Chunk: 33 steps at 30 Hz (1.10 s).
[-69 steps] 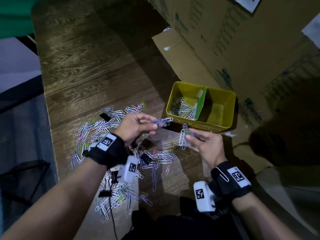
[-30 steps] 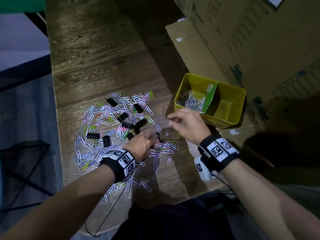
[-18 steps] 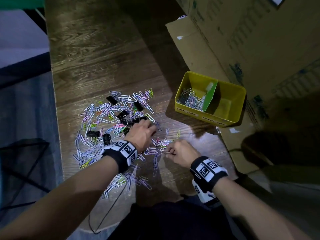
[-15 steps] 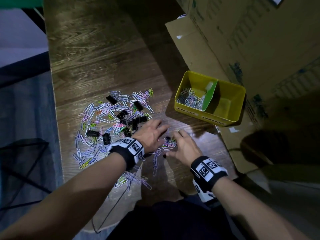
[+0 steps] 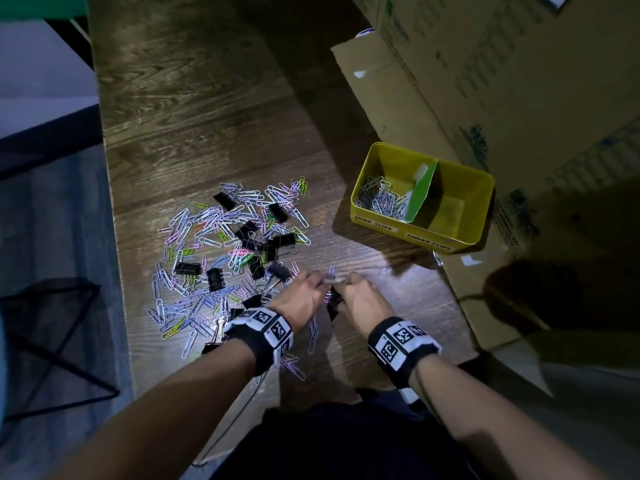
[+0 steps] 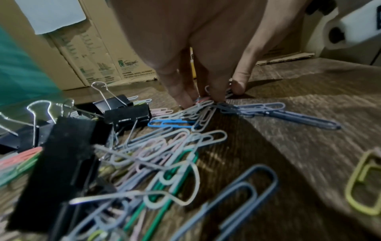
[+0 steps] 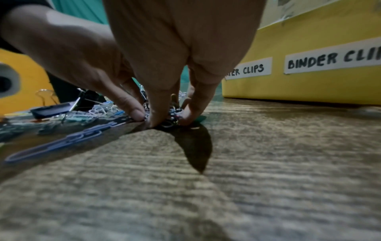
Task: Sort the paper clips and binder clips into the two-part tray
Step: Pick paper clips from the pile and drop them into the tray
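Coloured paper clips (image 5: 214,220) and black binder clips (image 5: 187,268) lie mixed in a pile on the wooden table. The yellow two-part tray (image 5: 381,226) stands to the right, with a green divider (image 5: 420,192). Its left part holds paper clips (image 5: 381,202); its right part (image 5: 453,209) looks bare. My left hand (image 5: 320,282) and right hand (image 5: 343,284) meet fingertip to fingertip at the pile's near right edge. In the left wrist view my left hand (image 6: 218,96) pinches paper clips against the table. My right hand (image 7: 163,117) pinches a small bunch of paper clips.
Large cardboard boxes (image 5: 485,81) rise right behind the tray, with a flap (image 5: 391,98) lying on the table. The table's left edge (image 5: 114,220) drops to the floor, where a black wire frame (image 5: 52,323) stands. The tray labels (image 7: 329,62) read paper clips and binder clips.
My right hand has come back from beside the tray down to the table. Both hands have closed in together on paper clips at the pile's near right edge.
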Each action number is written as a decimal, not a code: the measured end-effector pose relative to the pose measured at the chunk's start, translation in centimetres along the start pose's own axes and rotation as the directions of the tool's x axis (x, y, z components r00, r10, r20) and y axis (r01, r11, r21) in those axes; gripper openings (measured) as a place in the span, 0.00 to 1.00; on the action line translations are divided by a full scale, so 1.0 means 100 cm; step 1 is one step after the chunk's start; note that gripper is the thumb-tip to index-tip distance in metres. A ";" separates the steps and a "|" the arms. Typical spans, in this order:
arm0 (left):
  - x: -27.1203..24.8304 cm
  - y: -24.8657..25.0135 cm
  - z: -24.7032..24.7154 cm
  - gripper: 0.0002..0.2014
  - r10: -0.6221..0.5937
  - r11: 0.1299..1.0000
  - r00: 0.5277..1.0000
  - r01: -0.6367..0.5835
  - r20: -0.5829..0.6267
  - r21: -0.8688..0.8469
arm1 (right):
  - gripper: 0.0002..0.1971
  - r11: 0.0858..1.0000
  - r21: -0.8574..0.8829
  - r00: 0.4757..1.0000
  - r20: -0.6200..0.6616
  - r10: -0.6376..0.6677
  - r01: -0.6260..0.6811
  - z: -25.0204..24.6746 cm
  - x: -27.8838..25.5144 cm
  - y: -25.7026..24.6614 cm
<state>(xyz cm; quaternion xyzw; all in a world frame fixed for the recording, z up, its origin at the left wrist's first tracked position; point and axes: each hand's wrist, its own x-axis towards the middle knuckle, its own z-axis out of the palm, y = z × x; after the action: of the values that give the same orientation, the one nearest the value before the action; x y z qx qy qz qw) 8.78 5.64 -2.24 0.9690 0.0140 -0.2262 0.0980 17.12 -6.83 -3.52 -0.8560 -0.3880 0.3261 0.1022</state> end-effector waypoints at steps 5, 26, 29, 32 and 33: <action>-0.009 0.003 -0.003 0.16 0.046 0.992 0.997 -0.052 0.056 0.114 | 0.12 0.999 -0.032 0.997 0.062 -0.035 0.037 -0.004 0.000 0.002; 0.013 -0.021 0.004 0.13 0.016 0.995 0.999 -0.013 0.039 -0.097 | 0.19 0.933 0.350 0.996 0.015 0.084 -0.084 -0.006 -0.005 0.027; 0.012 -0.030 0.003 0.10 -0.058 0.991 0.986 0.076 0.157 -0.113 | 0.20 0.860 0.481 0.982 0.016 0.188 -0.173 -0.007 -0.006 0.033; 0.009 -0.034 -0.005 0.11 -0.112 0.974 0.982 0.139 0.155 -0.178 | 0.19 0.766 0.628 0.971 -0.072 0.230 -0.135 -0.014 -0.008 0.032; 0.007 -0.035 -0.010 0.10 -0.137 0.960 0.983 0.162 0.123 -0.229 | 0.18 0.725 0.677 0.964 -0.087 0.252 -0.128 -0.018 -0.009 0.031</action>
<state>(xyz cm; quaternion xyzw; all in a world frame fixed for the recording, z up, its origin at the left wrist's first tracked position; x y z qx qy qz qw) 9.56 9.21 -2.33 0.9331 0.1090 -0.2808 0.1966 19.68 -9.43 -3.07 -0.8231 -0.1457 0.3761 0.3999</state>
